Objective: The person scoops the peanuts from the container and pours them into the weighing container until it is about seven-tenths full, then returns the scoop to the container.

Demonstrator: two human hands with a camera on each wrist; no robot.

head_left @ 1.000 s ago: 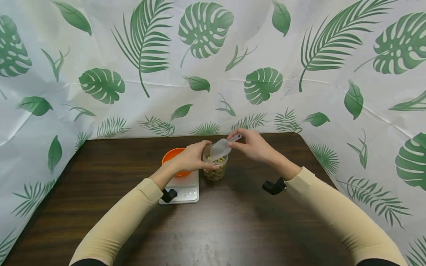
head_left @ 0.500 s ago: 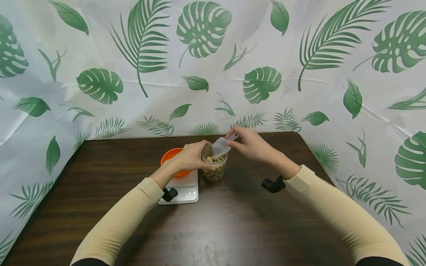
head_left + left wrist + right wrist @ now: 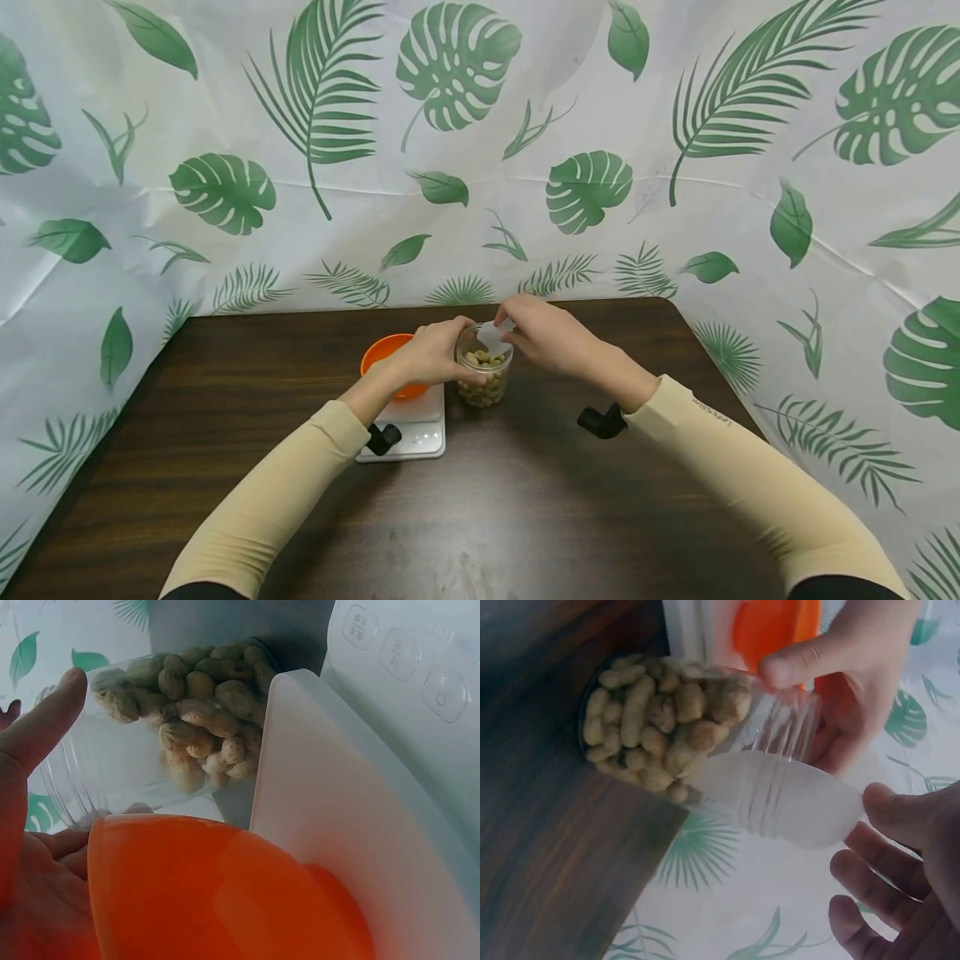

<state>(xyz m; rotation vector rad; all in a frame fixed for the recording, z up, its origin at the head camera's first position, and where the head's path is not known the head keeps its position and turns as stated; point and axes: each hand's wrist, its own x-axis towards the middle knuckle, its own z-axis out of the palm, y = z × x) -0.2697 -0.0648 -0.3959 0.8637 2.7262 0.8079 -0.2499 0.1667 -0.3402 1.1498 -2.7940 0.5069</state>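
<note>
A clear jar (image 3: 483, 392) stands upright on the table, partly filled with unshelled peanuts (image 3: 656, 720). My left hand (image 3: 433, 353) holds the jar near its rim, thumb on the near side and fingers round the far side. Between thumb and fingers, my right hand (image 3: 553, 335) pinches a translucent white scoop (image 3: 795, 802). The scoop's bowl dips through the jar mouth, and its tip reaches the peanuts in the right wrist view. Its handle is hidden by the right hand.
Left of the jar, an orange bowl (image 3: 384, 347) sits on a white kitchen scale (image 3: 422, 442), partly under the left forearm. Dark wood covers the table (image 3: 510, 508). A leaf-print sheet (image 3: 480, 167) hangs behind the table's back edge.
The right hand has shifted slightly left and its grip now covers the scoop's handle. The scoop has tipped and gone lower into the jar. My left hand stays on the jar.
</note>
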